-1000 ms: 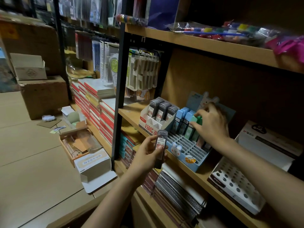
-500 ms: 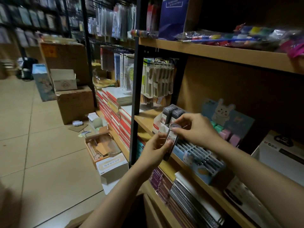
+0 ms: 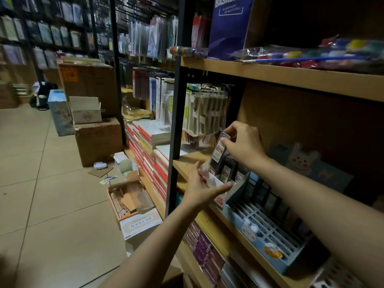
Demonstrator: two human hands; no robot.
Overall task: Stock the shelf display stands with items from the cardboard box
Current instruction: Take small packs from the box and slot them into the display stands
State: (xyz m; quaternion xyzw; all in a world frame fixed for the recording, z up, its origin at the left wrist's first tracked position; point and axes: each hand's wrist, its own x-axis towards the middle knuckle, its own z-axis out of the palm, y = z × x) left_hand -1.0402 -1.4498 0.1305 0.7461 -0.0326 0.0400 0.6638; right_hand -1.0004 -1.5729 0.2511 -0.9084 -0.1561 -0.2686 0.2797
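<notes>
My right hand [image 3: 243,143] pinches the top of a dark lead-refill case [image 3: 218,151] and holds it upright over the white and red display stand [image 3: 216,181] on the wooden shelf [image 3: 187,163]. Several like cases [image 3: 228,168] stand in that stand. With straight fingers, my left hand [image 3: 202,189] holds the stand's front and left side. To the right sits a blue slotted display stand [image 3: 261,227] with a rabbit backing card [image 3: 299,161]. An open cardboard box [image 3: 129,199] lies on the floor by the shelf foot.
Stacked red and white notebooks [image 3: 149,156] fill the bay to the left. Large cartons [image 3: 97,140] and small boxes [image 3: 140,225] stand on the tiled floor along the shelving. Notebooks [image 3: 203,252] lie on the lower shelf; bagged paints [image 3: 324,53] rest on the upper shelf.
The case passed from my left hand to my right, which lifted it over the white stand. My left hand moved onto the stand's front. The camera turned left.
</notes>
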